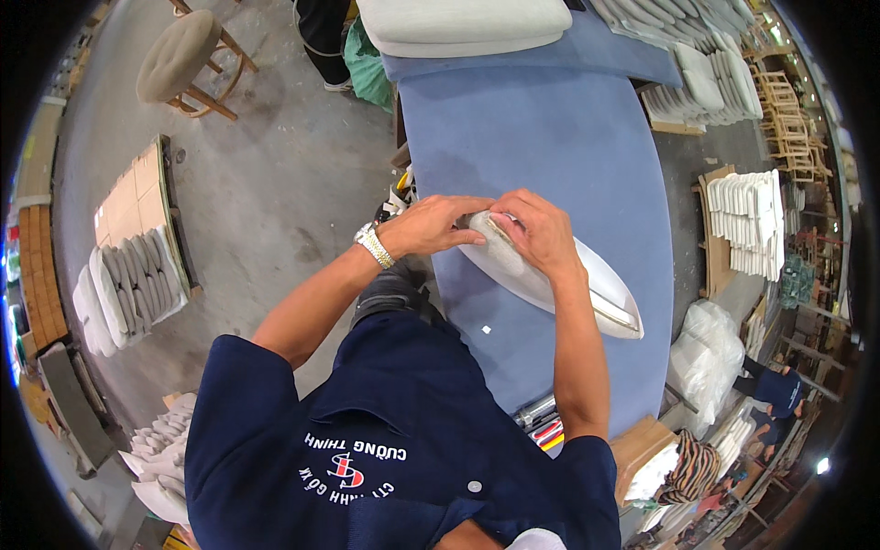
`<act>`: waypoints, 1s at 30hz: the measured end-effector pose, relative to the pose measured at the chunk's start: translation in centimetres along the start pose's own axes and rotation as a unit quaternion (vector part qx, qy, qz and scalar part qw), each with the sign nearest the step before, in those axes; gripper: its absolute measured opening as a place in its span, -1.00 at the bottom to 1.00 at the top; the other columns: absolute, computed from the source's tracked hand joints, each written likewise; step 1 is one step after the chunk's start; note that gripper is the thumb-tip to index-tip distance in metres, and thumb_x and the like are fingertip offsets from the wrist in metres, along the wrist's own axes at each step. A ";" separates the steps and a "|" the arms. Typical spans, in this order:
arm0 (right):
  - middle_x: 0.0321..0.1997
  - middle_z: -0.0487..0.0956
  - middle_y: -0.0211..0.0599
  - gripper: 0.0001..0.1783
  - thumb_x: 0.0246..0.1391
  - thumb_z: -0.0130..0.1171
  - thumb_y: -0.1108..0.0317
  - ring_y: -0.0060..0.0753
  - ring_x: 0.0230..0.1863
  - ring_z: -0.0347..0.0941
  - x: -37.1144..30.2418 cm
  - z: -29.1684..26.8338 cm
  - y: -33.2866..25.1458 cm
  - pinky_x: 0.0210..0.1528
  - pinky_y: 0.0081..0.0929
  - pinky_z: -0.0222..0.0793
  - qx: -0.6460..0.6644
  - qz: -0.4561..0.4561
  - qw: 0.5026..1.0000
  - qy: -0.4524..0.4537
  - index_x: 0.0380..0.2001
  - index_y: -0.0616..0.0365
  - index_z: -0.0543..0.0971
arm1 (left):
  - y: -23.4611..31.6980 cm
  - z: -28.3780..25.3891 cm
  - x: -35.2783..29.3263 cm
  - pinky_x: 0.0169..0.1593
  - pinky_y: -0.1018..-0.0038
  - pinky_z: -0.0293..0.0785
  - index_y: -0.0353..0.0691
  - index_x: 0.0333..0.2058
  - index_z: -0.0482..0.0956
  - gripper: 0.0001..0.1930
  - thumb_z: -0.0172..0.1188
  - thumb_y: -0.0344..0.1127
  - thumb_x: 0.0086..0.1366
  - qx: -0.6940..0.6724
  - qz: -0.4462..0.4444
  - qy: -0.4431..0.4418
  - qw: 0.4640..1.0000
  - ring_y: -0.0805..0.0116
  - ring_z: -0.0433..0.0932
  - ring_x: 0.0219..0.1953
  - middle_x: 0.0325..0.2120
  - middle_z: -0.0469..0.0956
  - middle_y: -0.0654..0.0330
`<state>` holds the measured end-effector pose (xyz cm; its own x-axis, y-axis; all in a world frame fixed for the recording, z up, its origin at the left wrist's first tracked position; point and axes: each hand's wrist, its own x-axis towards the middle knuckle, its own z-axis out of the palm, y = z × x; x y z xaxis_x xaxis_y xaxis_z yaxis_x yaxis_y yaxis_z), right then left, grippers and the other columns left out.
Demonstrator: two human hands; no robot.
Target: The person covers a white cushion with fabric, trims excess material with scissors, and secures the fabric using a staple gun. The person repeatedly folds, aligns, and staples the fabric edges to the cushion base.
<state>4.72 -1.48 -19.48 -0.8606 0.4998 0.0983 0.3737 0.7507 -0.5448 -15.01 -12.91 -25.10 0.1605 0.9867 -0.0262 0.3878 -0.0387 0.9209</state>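
Observation:
A light grey upholstered seat cushion [509,259] is tipped up on the blue-grey covered worktable [568,128], its long side running from my hands down to the right. Along its upper edge shows a pale rim with a narrow seam or strip. My left hand [438,225] wraps the cushion's left end, thumb on the near face and fingers over the top. At the same end, my right hand [539,229] is closed on the edge, with thumb and fingers bent together. Whatever lies between the right fingertips is too small to make out.
Stacked pale cushions [463,23] lie at the table's far end. A small white scrap [486,329] is on the tabletop, with tools [541,422] near its front edge. More cushion stacks [747,225] stand right; a round stool [183,60] and cushions on cardboard [137,284] are left.

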 end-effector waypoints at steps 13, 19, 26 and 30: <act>-0.26 0.64 -0.46 -0.87 0.11 0.37 0.39 -0.24 -0.24 0.61 0.4 -0.1 -0.1 -0.27 -0.28 0.53 -0.047 -0.070 0.996 0.007 -0.24 -0.01 0.69 | 0.2 -0.1 0.0 0.11 0.12 0.54 -0.22 0.25 0.51 -0.40 0.36 -0.07 0.33 0.000 -0.002 -0.003 1.000 -0.10 0.63 0.05 0.11 0.63 -0.04; -0.22 0.67 -0.37 -0.86 0.10 0.40 0.37 -0.18 -0.20 0.60 -0.3 0.3 -0.7 -0.19 -0.29 0.51 -0.031 -0.020 0.997 0.073 -0.24 0.05 0.71 | -0.2 0.2 0.4 0.12 0.12 0.54 -0.20 0.26 0.51 -0.41 0.36 -0.09 0.32 -0.004 0.011 0.002 1.000 -0.10 0.62 0.07 0.10 0.64 -0.04; -0.10 0.65 -0.22 -0.83 0.16 0.38 0.43 -0.31 -0.17 0.59 -6.0 4.3 -7.2 -0.13 -0.43 0.49 -0.022 0.147 0.918 0.367 -0.16 0.15 0.73 | -1.1 -0.2 1.5 0.07 0.19 0.57 -0.15 0.31 0.48 -0.38 0.36 -0.10 0.33 0.014 0.072 0.005 0.997 -0.04 0.65 0.01 0.08 0.65 -0.03; -0.23 0.57 -0.32 -0.78 0.20 0.34 0.46 -0.50 -0.32 0.52 -3.8 7.1 -9.3 -0.25 -0.51 0.45 0.130 0.326 0.869 0.349 -0.08 0.18 0.72 | -1.4 -1.6 1.7 -0.06 0.27 0.60 -0.16 0.37 0.41 -0.37 0.33 -0.19 0.37 -0.013 0.066 -0.046 0.997 0.06 0.65 -0.08 0.13 0.60 -0.04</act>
<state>2.04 -13.47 -20.73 -0.0414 0.9907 0.1299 0.5348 0.1318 -0.8346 -16.72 -10.95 -25.78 0.2906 0.9549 0.0613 0.3339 -0.1612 0.9287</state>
